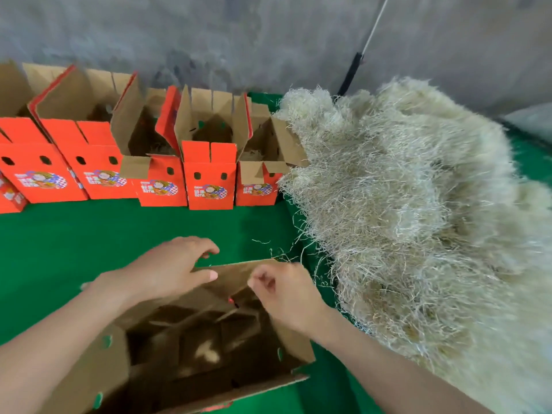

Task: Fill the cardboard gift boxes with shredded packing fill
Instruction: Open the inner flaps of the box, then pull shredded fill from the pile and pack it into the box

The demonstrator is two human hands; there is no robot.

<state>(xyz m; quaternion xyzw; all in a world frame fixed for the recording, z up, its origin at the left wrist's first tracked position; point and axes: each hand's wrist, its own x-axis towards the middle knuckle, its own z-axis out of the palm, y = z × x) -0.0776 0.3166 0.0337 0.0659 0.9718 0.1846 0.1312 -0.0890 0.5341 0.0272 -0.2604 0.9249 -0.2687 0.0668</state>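
An open cardboard gift box (98, 369) stands right in front of me, its brown inside and divider pieces showing. Its far flap (236, 273) stands up between my hands. My left hand (176, 267) grips that flap's left end, fingers over the top edge and thumb on the inner face. My right hand (283, 291) is at the flap's right end with curled fingers that seem to pinch it. A big pile of pale shredded fill (403, 219) lies at the right, apart from both hands. A little fill shows at the bottom of the box.
Several open red gift boxes (209, 186) stand in a row at the back of the green table (119, 234), some with fill inside. A grey wall rises behind them. Loose strands (268, 249) lie between the pile and the near box.
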